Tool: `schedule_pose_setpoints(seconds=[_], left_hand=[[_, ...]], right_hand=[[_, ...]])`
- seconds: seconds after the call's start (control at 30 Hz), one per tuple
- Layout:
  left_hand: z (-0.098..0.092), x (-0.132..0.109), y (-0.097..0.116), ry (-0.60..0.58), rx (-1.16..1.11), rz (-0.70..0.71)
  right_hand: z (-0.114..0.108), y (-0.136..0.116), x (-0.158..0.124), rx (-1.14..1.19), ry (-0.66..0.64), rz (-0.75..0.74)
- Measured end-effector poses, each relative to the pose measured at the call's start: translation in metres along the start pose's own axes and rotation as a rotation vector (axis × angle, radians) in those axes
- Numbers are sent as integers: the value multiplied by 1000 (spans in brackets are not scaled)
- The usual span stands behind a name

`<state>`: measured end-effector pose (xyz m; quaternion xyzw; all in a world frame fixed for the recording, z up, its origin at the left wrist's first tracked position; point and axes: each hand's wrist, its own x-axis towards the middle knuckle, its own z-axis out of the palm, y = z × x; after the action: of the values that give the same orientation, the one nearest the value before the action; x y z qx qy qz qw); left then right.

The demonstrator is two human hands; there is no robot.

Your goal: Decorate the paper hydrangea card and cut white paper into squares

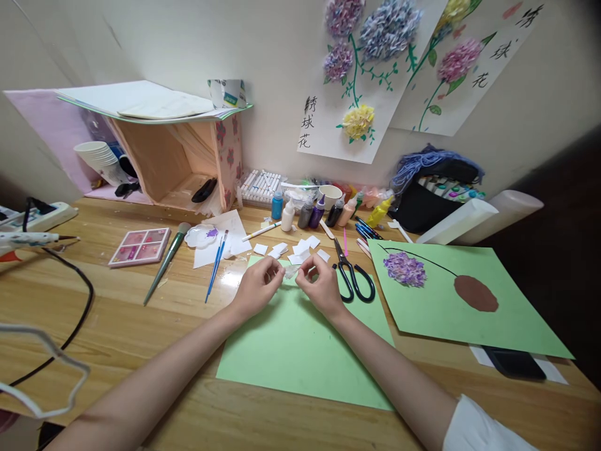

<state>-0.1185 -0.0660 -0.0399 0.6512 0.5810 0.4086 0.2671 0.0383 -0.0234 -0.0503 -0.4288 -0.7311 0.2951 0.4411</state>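
My left hand (260, 285) and my right hand (320, 285) meet over the far part of a green sheet (300, 351). Both pinch a small, thin whitish piece (290, 272) between thumb and fingers, one hand at each side of it. Just beyond the fingers lie several small white paper pieces (299, 252). Black-handled scissors (353, 275) rest to the right of my right hand, partly on the green sheet.
At right lies another green sheet (441, 319) with a purple paper flower (405, 269). Paint bottles (317, 213) line the back. Blue brushes (216, 266), a green brush (166, 263) and a pink palette (139, 246) are at left, beyond them a glue gun (32, 239).
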Motion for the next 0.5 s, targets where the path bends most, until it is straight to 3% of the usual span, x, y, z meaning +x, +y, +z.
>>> schedule_pose_setpoints(seconds=[0.5], left_hand=[[-7, 5, -1, 44, -91, -55]], right_hand=[[-2, 8, 3, 86, 149, 147]])
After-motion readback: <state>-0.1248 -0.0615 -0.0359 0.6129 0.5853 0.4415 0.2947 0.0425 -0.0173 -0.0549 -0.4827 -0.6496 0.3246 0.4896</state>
